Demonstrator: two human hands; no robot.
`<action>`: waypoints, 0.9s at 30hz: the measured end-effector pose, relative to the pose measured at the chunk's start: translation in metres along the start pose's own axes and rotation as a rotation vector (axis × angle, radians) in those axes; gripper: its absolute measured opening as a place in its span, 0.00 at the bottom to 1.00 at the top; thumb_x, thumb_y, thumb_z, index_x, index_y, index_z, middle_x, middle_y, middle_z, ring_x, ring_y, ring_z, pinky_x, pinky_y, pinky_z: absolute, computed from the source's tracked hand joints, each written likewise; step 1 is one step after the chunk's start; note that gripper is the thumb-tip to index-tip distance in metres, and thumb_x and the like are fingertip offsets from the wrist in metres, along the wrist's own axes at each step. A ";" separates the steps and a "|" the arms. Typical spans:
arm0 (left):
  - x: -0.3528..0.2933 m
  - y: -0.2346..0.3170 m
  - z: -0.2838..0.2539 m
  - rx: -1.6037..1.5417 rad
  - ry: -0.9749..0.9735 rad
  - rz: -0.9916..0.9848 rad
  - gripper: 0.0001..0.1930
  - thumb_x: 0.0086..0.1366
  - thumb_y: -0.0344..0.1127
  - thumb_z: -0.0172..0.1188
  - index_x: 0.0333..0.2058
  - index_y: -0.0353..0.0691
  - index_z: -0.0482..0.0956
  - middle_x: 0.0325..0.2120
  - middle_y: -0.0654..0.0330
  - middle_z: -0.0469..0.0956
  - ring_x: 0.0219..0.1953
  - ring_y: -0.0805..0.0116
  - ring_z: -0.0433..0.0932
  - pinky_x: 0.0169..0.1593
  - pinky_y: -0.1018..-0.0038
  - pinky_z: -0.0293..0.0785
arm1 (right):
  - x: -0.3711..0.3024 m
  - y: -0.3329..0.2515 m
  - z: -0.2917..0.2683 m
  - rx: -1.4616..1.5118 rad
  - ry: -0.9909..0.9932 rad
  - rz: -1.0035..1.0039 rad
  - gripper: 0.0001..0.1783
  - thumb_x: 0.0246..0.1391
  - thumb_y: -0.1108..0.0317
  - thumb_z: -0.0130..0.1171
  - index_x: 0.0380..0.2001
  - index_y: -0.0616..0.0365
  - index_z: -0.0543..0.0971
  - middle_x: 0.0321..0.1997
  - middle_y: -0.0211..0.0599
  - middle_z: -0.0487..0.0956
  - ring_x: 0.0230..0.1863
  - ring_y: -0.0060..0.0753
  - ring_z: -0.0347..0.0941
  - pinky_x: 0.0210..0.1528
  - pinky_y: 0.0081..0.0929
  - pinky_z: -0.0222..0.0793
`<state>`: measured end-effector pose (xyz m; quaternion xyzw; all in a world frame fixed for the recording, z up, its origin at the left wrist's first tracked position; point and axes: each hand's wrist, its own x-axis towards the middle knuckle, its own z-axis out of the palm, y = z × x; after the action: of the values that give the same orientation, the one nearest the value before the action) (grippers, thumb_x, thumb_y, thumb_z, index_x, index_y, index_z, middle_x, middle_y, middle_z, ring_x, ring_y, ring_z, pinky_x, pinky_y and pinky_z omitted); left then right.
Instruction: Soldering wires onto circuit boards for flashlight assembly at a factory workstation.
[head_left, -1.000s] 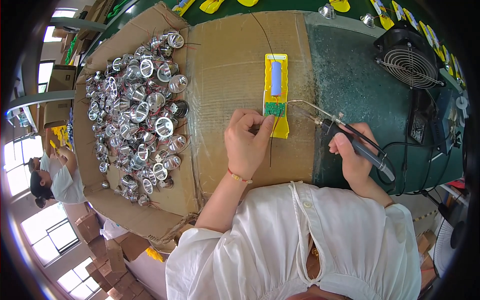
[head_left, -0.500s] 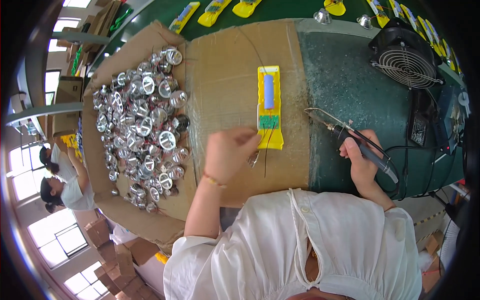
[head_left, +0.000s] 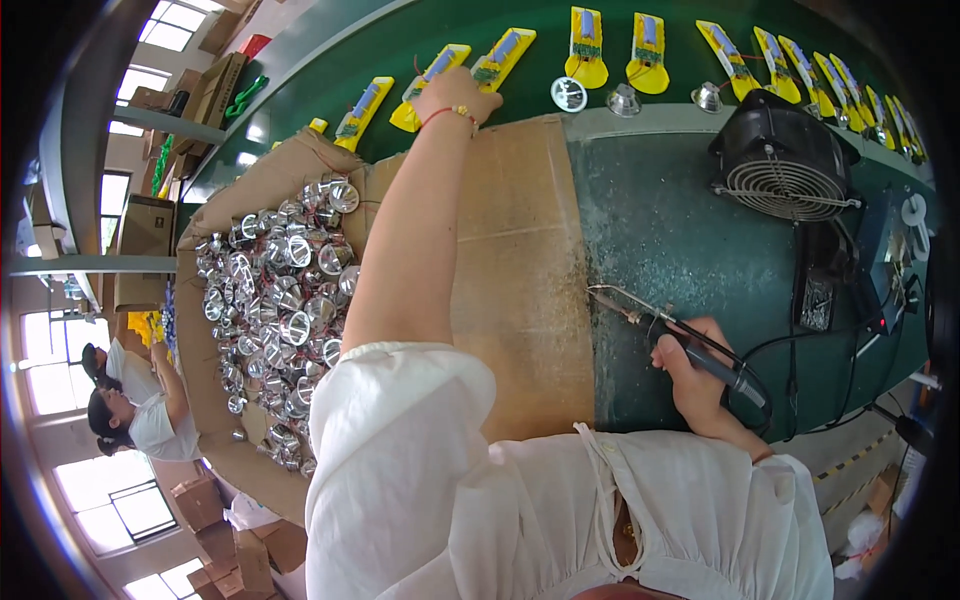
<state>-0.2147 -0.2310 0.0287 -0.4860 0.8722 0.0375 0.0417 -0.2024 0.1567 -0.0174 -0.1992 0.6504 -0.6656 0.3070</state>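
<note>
My left hand [head_left: 457, 97] reaches to the far left, over the lower ends of two yellow housings, each with a blue battery and green circuit board. It touches or hovers over the right-hand housing [head_left: 507, 52]; the other yellow housing [head_left: 440, 65] lies beside it. Most of its fingers are hidden, so its grip does not show. My right hand [head_left: 694, 372] is closed around a soldering iron [head_left: 690, 345] with a thin metal tube along it. The iron's tip points left, over the edge of the cardboard sheet [head_left: 520, 330].
At left stands a cardboard box [head_left: 225, 440] of silvery reflector cups [head_left: 295, 325]. More yellow housings [head_left: 586, 50] line the far side, some with reflector cups [head_left: 623, 100]. A black fan [head_left: 785, 160] and a cable [head_left: 790, 370] are at right. Two people [head_left: 140, 400] work farther left.
My left hand has moved from the cardboard to the far row. The yellow housing has left the cardboard, and another housing with a cup now shows in that row. The view has shifted.
</note>
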 end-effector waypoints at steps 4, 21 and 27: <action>-0.048 -0.025 0.002 -0.098 0.084 0.117 0.16 0.45 0.50 0.60 0.29 0.47 0.80 0.35 0.55 0.76 0.36 0.58 0.77 0.39 0.67 0.73 | 0.001 0.001 0.002 0.020 0.005 0.012 0.08 0.48 0.74 0.58 0.31 0.64 0.71 0.23 0.36 0.76 0.23 0.21 0.72 0.26 0.18 0.70; -0.145 -0.205 -0.026 0.042 0.573 -0.342 0.18 0.47 0.52 0.62 0.32 0.46 0.81 0.44 0.62 0.72 0.46 0.58 0.68 0.47 0.62 0.63 | -0.005 -0.002 0.005 -0.028 0.027 -0.055 0.08 0.50 0.72 0.56 0.31 0.64 0.70 0.21 0.35 0.73 0.21 0.20 0.69 0.25 0.17 0.67; -0.163 -0.186 -0.021 -0.718 0.604 -0.186 0.08 0.56 0.38 0.57 0.26 0.40 0.81 0.23 0.61 0.78 0.24 0.70 0.73 0.30 0.74 0.65 | -0.006 -0.002 0.011 -0.060 0.000 -0.077 0.08 0.50 0.72 0.56 0.30 0.64 0.69 0.20 0.35 0.73 0.21 0.20 0.69 0.25 0.17 0.67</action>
<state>0.0284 -0.1937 0.0626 -0.5347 0.7300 0.1898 -0.3810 -0.1907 0.1524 -0.0140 -0.2332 0.6620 -0.6571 0.2750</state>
